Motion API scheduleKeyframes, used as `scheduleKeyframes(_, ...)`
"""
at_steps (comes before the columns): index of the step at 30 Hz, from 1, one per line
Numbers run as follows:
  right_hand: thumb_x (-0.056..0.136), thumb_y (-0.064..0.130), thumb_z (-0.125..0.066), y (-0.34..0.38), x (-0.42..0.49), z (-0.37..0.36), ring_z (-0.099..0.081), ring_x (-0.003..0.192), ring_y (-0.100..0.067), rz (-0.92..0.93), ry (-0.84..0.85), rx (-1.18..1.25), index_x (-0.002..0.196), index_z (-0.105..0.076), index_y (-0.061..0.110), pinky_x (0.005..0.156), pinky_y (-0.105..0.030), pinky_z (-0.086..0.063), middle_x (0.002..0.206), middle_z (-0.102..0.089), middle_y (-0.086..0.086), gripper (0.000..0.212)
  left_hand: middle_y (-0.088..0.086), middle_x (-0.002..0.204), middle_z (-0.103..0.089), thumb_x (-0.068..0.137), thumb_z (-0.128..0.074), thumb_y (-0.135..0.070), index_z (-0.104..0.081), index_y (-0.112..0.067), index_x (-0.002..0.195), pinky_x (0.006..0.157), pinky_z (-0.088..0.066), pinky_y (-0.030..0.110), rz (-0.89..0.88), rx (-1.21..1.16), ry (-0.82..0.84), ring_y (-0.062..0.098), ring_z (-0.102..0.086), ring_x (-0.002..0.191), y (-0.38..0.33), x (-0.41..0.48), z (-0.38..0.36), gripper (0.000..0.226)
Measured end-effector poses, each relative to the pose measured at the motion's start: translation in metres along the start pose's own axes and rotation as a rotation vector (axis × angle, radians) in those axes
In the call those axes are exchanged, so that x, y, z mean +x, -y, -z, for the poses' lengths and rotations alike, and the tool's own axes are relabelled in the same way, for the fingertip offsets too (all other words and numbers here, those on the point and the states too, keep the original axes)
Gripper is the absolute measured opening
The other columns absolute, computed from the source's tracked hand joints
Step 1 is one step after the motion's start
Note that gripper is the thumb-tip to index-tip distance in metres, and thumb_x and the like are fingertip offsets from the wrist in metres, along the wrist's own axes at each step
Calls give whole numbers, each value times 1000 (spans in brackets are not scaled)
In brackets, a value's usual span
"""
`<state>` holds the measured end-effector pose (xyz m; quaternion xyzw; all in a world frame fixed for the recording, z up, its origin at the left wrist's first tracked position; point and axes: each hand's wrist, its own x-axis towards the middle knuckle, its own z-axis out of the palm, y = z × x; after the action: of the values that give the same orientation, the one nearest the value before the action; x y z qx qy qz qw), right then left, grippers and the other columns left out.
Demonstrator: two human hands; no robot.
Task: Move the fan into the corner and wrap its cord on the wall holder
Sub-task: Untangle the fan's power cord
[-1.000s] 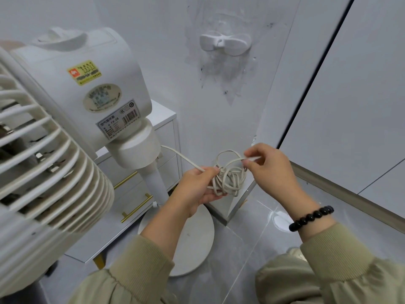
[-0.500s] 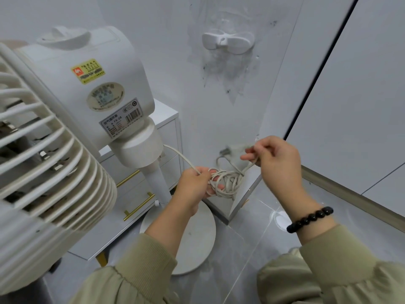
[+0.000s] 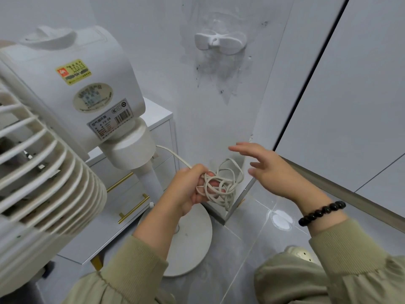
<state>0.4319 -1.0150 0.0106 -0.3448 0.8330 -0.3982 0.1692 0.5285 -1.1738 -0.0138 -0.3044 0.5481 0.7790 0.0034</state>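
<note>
The white pedestal fan (image 3: 72, 102) stands at the left, its round base (image 3: 192, 238) on the floor near the wall corner. Its pale cord (image 3: 223, 183) runs from the fan neck into a tangled bundle of loops. My left hand (image 3: 188, 189) grips that bundle at mid-height. My right hand (image 3: 267, 170) hovers just right of the loops with fingers spread, holding nothing. The white wall holder (image 3: 220, 41) is fixed high on the wall, above the hands, with no cord on it.
A white drawer cabinet (image 3: 157, 119) with gold handles stands behind the fan against the wall. A projecting wall corner (image 3: 243, 194) meets the glossy grey floor tiles (image 3: 252, 249). White panels with a dark seam (image 3: 306, 84) fill the right side.
My right hand let go of the cord end it was pulling and opened its fingers. The bundle now hangs from my left hand alone. The view tilted slightly up.
</note>
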Motion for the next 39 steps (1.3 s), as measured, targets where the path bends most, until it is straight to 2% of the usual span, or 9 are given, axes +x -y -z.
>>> scheduleKeyframes(5,79,4,-70,1,-2,0,-43,127,0,69,-35,16,97,-68,36,103,-24,-35,134,-50,17,38,8,53,-63,94,-44,-25,-58,-7,73,48,-54,26,79,-114,79,17,-61,43,0,1,2,31)
scheduleKeyframes(9,78,2,-70,2,-1,2,-62,105,-4,-7,-84,146,80,-70,15,95,-16,-46,119,-66,4,13,6,55,-65,95,-44,-27,-60,-8,75,48,-54,25,65,-113,115,16,-62,46,0,2,3,32)
scheduleKeyframes(12,78,-2,-69,2,0,-2,-69,87,-27,-50,-97,227,73,-66,15,86,-30,-55,101,-72,-9,18,7,61,-67,92,-51,-30,-60,-10,81,56,-55,28,54,-109,119,18,-63,52,2,4,2,25)
scheduleKeyframes(17,89,-8,-50,4,2,-5,-71,75,-5,-115,-116,355,85,-66,0,81,-17,-54,101,-71,-14,18,7,79,-66,88,-61,-15,-63,-10,96,67,-53,31,-38,18,165,19,-63,70,8,7,0,10)
scheduleKeyframes(21,86,7,-63,4,3,-11,-69,71,-9,-218,-125,412,95,-65,0,79,-28,-56,89,-72,-15,12,12,86,-69,86,-61,-6,-68,-10,93,73,-52,32,-143,112,108,23,-63,77,14,9,-2,11)
scheduleKeyframes(27,84,-13,-56,1,4,-17,-70,64,-20,-311,-143,664,88,-57,5,66,-28,-59,77,-72,-13,18,8,95,-66,82,-63,1,-64,-13,113,69,-48,32,-179,144,23,21,-60,86,18,14,-4,34)
scheduleKeyframes(31,88,-13,-47,4,3,-11,-71,61,-21,-291,-101,790,87,-56,4,58,-22,-58,73,-73,-12,19,3,116,-62,83,-68,-16,-52,-30,130,89,-49,29,-220,166,14,15,-60,105,23,17,-3,52)
scheduleKeyframes(34,90,-13,-43,5,3,-6,-70,56,-16,-289,-43,909,87,-54,2,50,-18,-55,66,-72,-10,20,4,122,-62,84,-65,-22,-58,-34,120,105,-41,36,-155,167,123,17,-56,115,20,16,-1,39)
scheduleKeyframes(39,91,-14,-39,4,2,-2,-66,51,-14,-241,23,912,87,-54,0,49,-18,-54,63,-71,-10,21,5,90,-61,90,-49,1,-62,-17,96,82,-45,28,-157,177,242,15,-57,85,18,11,-3,23)
